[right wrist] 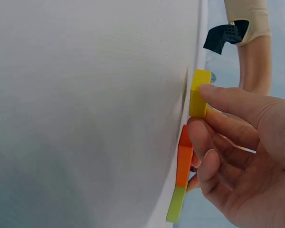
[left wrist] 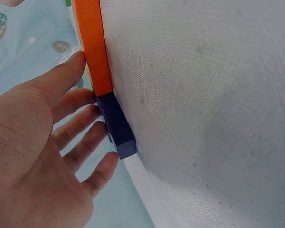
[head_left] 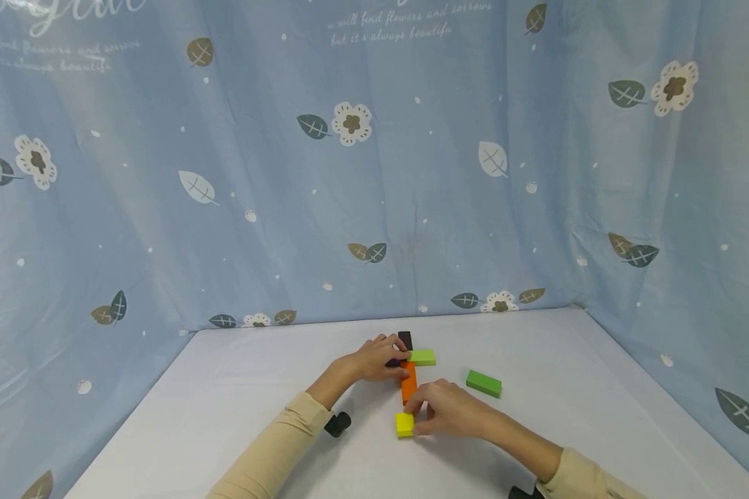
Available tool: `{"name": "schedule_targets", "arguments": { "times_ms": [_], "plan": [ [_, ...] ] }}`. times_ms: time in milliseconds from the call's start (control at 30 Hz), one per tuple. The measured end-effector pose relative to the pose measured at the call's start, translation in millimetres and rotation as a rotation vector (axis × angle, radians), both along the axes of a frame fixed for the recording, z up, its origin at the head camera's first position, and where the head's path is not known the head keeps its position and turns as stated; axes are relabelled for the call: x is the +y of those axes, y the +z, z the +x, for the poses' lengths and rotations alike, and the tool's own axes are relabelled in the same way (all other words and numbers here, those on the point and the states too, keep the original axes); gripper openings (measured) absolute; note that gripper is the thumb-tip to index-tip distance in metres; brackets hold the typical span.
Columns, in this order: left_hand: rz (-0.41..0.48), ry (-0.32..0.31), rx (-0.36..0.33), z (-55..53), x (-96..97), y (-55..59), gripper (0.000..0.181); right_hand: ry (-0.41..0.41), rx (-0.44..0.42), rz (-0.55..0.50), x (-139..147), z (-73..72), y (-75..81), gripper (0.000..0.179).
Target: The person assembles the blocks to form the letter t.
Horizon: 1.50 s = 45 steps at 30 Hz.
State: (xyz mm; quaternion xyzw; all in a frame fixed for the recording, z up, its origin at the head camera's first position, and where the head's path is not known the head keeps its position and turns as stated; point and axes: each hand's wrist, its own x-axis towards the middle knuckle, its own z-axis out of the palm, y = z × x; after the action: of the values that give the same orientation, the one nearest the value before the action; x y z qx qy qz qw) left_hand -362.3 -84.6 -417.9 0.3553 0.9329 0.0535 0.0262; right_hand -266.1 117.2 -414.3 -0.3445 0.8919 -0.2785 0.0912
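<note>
My right hand (head_left: 452, 410) pinches a yellow block (head_left: 403, 425) between thumb and fingers at the near end of a group of blocks. In the right wrist view, the thumb lies on the side of the yellow block (right wrist: 199, 93). An orange block (head_left: 409, 385) lies lengthwise just beyond it. My left hand (head_left: 377, 357) reaches over the far part, its thumb at the orange block and its loosely spread fingers along a dark purple block (left wrist: 115, 124). The purple block meets the orange one's far end. Beside that end lies a light green block (head_left: 422, 357).
A black block (head_left: 405, 339) lies at the far end of the group. Off to the right, a green block (head_left: 483, 383) lies alone on the white table (head_left: 225, 388). Blue patterned curtain (head_left: 412, 194) hangs behind and at both sides.
</note>
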Motion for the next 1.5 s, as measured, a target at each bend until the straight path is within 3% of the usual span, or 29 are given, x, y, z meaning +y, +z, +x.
{"name": "schedule_targets", "arguments": {
  "times_ms": [333,1500],
  "plan": [
    [-0.011,-0.007,0.003,-1.1,0.0,0.0,0.048,-0.026,-0.028,-0.032,9,1.5,0.5,0.024],
    [-0.005,0.004,0.000,0.0,-0.5,1.1,0.050,-0.094,0.013,-0.042,26,0.6,-4.0,0.024]
  ]
}}
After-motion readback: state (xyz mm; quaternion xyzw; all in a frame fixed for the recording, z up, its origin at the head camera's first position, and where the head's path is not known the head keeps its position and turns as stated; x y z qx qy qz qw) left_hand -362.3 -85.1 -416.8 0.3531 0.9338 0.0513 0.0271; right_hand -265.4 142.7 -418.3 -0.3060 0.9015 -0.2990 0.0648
